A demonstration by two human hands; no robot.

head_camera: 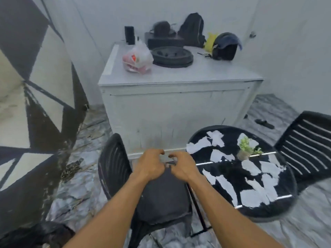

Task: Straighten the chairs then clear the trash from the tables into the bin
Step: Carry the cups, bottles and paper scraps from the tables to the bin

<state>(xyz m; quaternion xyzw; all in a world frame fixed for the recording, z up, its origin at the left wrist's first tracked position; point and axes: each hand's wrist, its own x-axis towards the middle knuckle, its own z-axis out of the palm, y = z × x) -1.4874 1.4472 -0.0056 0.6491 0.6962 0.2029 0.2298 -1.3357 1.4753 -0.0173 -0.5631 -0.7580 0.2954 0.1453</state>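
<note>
White paper scraps (250, 167) littering table (279, 210)

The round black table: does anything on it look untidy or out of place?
Yes. Many torn white paper scraps lie scattered over most of the round black table, all around a small potted plant near its far side. The scraps look like litter, not something laid out on purpose.

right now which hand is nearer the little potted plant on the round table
Right. The right hand is just left of the round table's edge, below-left of the potted plant; the left hand is further left, over the chair.
</note>
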